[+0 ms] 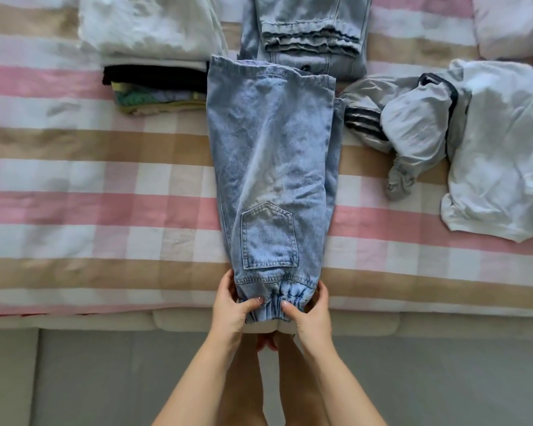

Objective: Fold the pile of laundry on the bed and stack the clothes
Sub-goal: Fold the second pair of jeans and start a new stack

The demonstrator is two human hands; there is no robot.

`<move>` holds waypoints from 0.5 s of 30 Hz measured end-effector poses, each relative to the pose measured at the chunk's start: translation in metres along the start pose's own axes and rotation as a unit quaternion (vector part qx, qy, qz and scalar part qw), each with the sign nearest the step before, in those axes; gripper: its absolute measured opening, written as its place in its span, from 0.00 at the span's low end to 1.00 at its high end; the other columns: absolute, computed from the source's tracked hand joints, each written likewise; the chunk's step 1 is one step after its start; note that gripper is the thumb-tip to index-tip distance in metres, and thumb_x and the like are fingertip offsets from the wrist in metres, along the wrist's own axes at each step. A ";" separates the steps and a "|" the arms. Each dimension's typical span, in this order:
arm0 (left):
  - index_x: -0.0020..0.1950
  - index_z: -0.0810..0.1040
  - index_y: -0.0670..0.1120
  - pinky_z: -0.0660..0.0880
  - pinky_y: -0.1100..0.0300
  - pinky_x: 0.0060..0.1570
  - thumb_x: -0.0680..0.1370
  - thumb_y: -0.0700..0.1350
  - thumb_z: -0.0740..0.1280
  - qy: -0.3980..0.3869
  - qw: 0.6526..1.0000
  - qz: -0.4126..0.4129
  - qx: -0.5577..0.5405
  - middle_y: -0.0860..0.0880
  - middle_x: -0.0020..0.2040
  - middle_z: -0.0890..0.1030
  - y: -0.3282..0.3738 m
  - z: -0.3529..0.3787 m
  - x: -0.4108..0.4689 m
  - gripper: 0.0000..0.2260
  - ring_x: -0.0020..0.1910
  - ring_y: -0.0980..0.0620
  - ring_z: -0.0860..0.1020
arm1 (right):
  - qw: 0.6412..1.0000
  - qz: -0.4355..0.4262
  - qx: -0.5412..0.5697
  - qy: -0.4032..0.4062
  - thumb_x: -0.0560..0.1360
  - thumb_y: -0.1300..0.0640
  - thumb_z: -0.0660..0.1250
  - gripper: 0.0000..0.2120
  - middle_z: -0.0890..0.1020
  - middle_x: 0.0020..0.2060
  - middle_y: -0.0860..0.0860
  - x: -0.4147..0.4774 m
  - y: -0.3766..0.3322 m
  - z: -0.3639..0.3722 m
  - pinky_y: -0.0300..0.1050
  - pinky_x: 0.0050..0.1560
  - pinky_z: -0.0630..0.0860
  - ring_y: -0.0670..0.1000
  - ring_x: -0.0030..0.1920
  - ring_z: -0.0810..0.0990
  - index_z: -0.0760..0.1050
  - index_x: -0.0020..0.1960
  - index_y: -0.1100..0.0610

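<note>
Elastic waistband (277, 298) pinched at both ends: left hand (230, 305), right hand (313, 312), fingers curled on cloth. Jeans (271, 167) laid on bed (74, 210), stretched straight ahead of hands, legs doubled. Waistband best lifted level, carried forward to far hems (edges matched, creases smoothed). Folded stack (154, 76) ahead-left of hands.

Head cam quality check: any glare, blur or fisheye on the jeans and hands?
Head view: soft even light, no hard shadows or glare; white pile nearly blown out; jeans stitching legible; left hand and right hand unblurred; bed edge bows slightly, wide-angle.
</note>
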State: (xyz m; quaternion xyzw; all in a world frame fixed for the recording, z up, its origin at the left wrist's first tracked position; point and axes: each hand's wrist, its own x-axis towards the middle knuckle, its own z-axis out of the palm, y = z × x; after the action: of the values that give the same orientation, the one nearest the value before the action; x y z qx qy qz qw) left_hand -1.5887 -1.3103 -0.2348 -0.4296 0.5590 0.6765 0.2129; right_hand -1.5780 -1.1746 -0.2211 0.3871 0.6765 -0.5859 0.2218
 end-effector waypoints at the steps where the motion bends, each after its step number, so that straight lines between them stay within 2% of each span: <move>1: 0.67 0.67 0.44 0.75 0.49 0.57 0.65 0.23 0.69 0.006 1.000 0.007 0.011 0.40 0.61 0.77 0.001 0.001 -0.001 0.34 0.57 0.44 0.77 | 1.000 0.001 -0.008 -0.003 0.67 0.69 0.73 0.36 0.75 0.59 0.52 0.000 -0.001 0.000 0.27 0.47 0.69 0.47 0.55 0.74 0.60 0.70 0.57; 4: 0.68 0.65 0.47 0.75 0.53 0.55 0.66 0.25 0.70 0.021 0.999 0.020 0.034 0.43 0.63 0.74 0.005 0.002 -0.007 0.35 0.57 0.46 0.77 | 1.000 0.003 -0.005 -0.016 0.67 0.64 0.75 0.39 0.73 0.62 0.53 -0.001 -0.009 -0.005 0.37 0.57 0.71 0.50 0.59 0.73 0.58 0.71 0.56; 6: 0.69 0.65 0.47 0.72 0.51 0.61 0.69 0.30 0.70 0.047 0.997 0.052 0.040 0.43 0.64 0.71 0.016 0.001 -0.005 0.32 0.59 0.46 0.74 | 0.999 -0.030 -0.028 0.008 0.67 0.52 0.74 0.39 0.68 0.63 0.50 0.002 -0.024 -0.011 0.45 0.64 0.66 0.48 0.63 0.68 0.57 0.71 0.52; 8: 0.65 0.68 0.48 0.70 0.54 0.62 0.73 0.37 0.69 0.094 0.989 0.096 0.054 0.42 0.63 0.71 0.034 0.001 0.007 0.22 0.60 0.47 0.72 | 0.994 -0.083 -0.033 0.061 0.68 0.41 0.65 0.31 0.68 0.61 0.49 0.015 -0.045 -0.015 0.43 0.62 0.65 0.48 0.62 0.68 0.62 0.67 0.49; 9: 0.63 0.70 0.49 0.71 0.58 0.59 0.76 0.38 0.66 0.112 0.985 0.116 0.061 0.43 0.62 0.72 0.045 0.003 0.016 0.17 0.60 0.47 0.73 | 0.990 -0.109 -0.030 0.086 0.71 0.41 0.61 0.25 0.70 0.60 0.50 0.027 -0.058 -0.017 0.42 0.60 0.66 0.49 0.61 0.69 0.65 0.64 0.49; 11: 0.62 0.73 0.49 0.71 0.62 0.56 0.78 0.40 0.63 0.123 0.980 0.140 0.074 0.46 0.61 0.75 0.067 0.009 0.036 0.13 0.59 0.50 0.74 | 0.982 -0.138 -0.043 0.118 0.77 0.48 0.59 0.15 0.75 0.58 0.52 0.057 -0.080 -0.018 0.42 0.58 0.68 0.52 0.61 0.71 0.72 0.60 0.53; 13: 0.63 0.74 0.47 0.71 0.58 0.60 0.79 0.41 0.62 0.127 0.975 0.152 0.098 0.47 0.61 0.76 0.087 0.016 0.056 0.13 0.59 0.52 0.74 | 0.980 -0.138 -0.082 0.120 0.80 0.54 0.57 0.14 0.79 0.56 0.56 0.086 -0.099 -0.014 0.50 0.61 0.70 0.55 0.60 0.74 0.76 0.58 0.59; 15: 0.64 0.74 0.44 0.71 0.54 0.63 0.79 0.41 0.62 0.132 0.974 0.154 0.106 0.46 0.61 0.77 0.102 0.020 0.074 0.13 0.60 0.50 0.74 | 0.980 -0.123 -0.110 0.115 0.81 0.54 0.55 0.16 0.81 0.52 0.58 0.106 -0.110 -0.008 0.56 0.58 0.72 0.58 0.56 0.77 0.78 0.56 0.60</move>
State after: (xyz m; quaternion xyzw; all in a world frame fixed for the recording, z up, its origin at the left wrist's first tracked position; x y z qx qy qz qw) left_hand -1.7140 -1.3343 -0.2370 -0.3989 0.7099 0.5755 0.0753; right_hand -1.7266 -1.1401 -0.2308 0.3392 0.7999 -0.4826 0.1103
